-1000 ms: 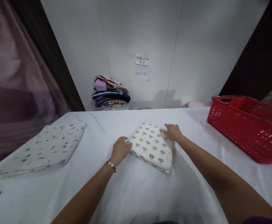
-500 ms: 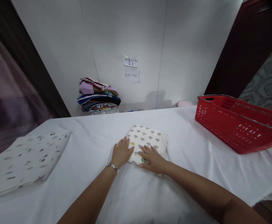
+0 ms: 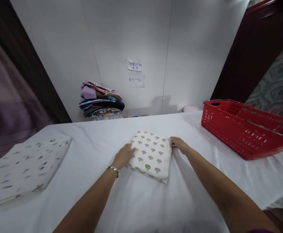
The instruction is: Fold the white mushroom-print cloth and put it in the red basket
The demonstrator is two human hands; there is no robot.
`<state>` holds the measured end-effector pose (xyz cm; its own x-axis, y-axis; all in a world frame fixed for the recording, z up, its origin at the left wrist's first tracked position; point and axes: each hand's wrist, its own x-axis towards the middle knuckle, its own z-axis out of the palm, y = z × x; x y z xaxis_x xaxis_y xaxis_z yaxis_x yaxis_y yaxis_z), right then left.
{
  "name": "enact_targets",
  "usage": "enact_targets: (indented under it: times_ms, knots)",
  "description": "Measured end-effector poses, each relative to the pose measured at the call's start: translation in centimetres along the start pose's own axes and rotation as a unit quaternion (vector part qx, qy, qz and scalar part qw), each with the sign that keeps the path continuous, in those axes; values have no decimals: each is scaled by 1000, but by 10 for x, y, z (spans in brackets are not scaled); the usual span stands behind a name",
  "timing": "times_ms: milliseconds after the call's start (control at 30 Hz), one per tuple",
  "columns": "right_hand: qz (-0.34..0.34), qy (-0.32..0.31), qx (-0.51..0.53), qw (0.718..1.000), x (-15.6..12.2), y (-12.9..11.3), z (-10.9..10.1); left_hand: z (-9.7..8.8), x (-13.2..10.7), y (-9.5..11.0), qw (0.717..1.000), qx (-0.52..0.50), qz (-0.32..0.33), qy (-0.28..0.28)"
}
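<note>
A folded white cloth with a mushroom print (image 3: 151, 154) lies in the middle of the white table (image 3: 141, 200). My left hand (image 3: 123, 156), a bracelet on its wrist, rests flat on the cloth's left edge with fingers stretched out. My right hand (image 3: 179, 144) touches the cloth's far right corner, fingers lying extended against the edge. Neither hand lifts the cloth; it stays flat on the table.
A flat white pad with dark specks (image 3: 22, 168) lies at the left. A red plastic basket (image 3: 243, 129) stands at the right edge. A stack of folded clothes (image 3: 101, 101) sits against the back wall, under two paper notes (image 3: 135, 72).
My right hand has moved from the cloth's near side, beside my left hand, out to its far right corner. The left hand stayed on the left edge. The cloth looks squarer.
</note>
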<state>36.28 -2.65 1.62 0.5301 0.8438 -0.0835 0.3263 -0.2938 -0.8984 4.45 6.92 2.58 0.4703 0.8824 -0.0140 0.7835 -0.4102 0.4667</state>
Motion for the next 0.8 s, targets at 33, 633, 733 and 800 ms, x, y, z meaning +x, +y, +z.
enact_targets:
  times_ms: [33,633,733,800]
  knots:
    - [8,1,16,1000,1,1,-1,-1,0,-1,1000,-6,-1,1]
    - [-66,96,70,991,-22,21,19,-9,3,23,997,61,-13,38]
    - [-90,102,54,989,-19,23,22,-1,16,20,998,53,-16,30]
    - [-99,107,45,988,-18,24,22,5,20,15,998,52,-10,36]
